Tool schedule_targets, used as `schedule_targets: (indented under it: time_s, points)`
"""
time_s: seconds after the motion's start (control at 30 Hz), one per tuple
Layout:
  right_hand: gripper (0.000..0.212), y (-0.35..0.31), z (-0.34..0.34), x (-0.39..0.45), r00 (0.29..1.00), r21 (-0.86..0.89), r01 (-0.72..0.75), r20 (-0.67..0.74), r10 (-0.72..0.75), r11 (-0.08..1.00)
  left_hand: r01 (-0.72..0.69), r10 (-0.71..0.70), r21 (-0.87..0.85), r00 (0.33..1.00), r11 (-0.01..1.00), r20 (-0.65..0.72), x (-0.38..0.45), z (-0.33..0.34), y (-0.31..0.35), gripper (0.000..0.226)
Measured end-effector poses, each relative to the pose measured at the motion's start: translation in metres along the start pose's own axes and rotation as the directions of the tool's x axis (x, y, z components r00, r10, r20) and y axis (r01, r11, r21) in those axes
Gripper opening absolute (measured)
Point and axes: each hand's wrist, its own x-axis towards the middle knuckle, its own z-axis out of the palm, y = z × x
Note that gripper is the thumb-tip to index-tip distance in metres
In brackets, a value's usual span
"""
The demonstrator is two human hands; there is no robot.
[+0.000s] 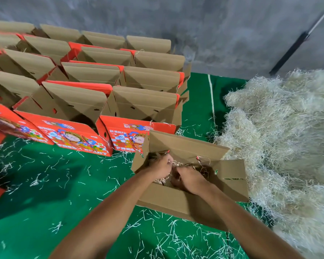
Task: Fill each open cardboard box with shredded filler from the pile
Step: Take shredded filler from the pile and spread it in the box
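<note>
An open cardboard box [230,176] lies on the green mat in front of me, its brown flaps spread. Both my hands are inside it. My left hand [160,166] has its fingers curled into the pale shredded filler [178,163] at the box's left end. My right hand [190,181] lies knuckles up over the filler in the middle; its fingertips are hidden. The big pile of pale shredded filler [281,139] rises just right of the box and touches its far right corner.
Several rows of open red-and-brown printed boxes [94,101] stand to the left and behind, flaps up. The green mat [64,193] carries scattered loose strands. A grey concrete wall [213,34] closes the back, with a dark rod [288,53] leaning on it.
</note>
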Motion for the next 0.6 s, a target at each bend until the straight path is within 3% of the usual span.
schedule_targets:
  time_s: [0.07, 0.13, 0.2, 0.27, 0.33, 0.37, 0.43, 0.5, 0.6]
  points:
    - [0.020, -0.006, 0.006, 0.010, 0.980, 0.110, -0.100, 0.182, 0.079, 0.989, 0.012, -0.013, 0.015, 0.999, 1.000, 0.033, 0.002, 0.000, -0.002, 0.033]
    - [0.028, 0.001, 0.016, 0.018, 0.975, 0.174, -0.131, 0.199, 0.095, 0.976, 0.027, -0.029, 0.011, 0.987, 1.000, 0.161, -0.001, 0.002, -0.004, 0.046]
    - [0.029, 0.009, 0.017, 0.018, 0.978, 0.243, -0.174, 0.154, 0.139, 0.954, 0.038, -0.051, 0.066, 0.979, 0.997, 0.198, -0.001, 0.007, -0.008, 0.056]
    - [0.017, 0.015, 0.014, 0.012, 0.992, 0.289, -0.129, 0.044, 0.121, 0.949, 0.046, -0.062, 0.109, 0.987, 0.993, 0.149, 0.001, 0.011, -0.014, 0.059]
    - [0.013, 0.017, 0.007, 0.005, 0.985, 0.376, -0.106, -0.084, 0.148, 0.921, 0.052, -0.055, 0.046, 0.996, 0.998, 0.065, 0.006, 0.011, -0.017, 0.049]
    - [0.018, 0.020, 0.005, 0.000, 0.982, 0.411, -0.101, -0.106, 0.157, 0.906, 0.057, -0.057, -0.014, 0.998, 0.998, 0.020, 0.008, 0.009, -0.019, 0.044]
    - [0.048, 0.025, 0.003, -0.007, 0.989, 0.471, -0.086, -0.068, 0.133, 0.878, 0.080, -0.087, -0.085, 0.993, 0.993, -0.081, 0.010, 0.003, -0.020, 0.040]
    - [0.050, 0.028, 0.000, -0.016, 0.998, 0.396, -0.045, -0.013, 0.055, 0.917, 0.080, -0.083, -0.027, 0.983, 0.996, -0.167, 0.009, -0.002, -0.020, 0.037]
    - [0.028, 0.031, -0.001, -0.022, 1.000, 0.152, -0.007, 0.029, 0.003, 0.988, 0.007, 0.035, 0.198, 0.978, 0.980, -0.204, 0.006, -0.002, -0.009, 0.032]
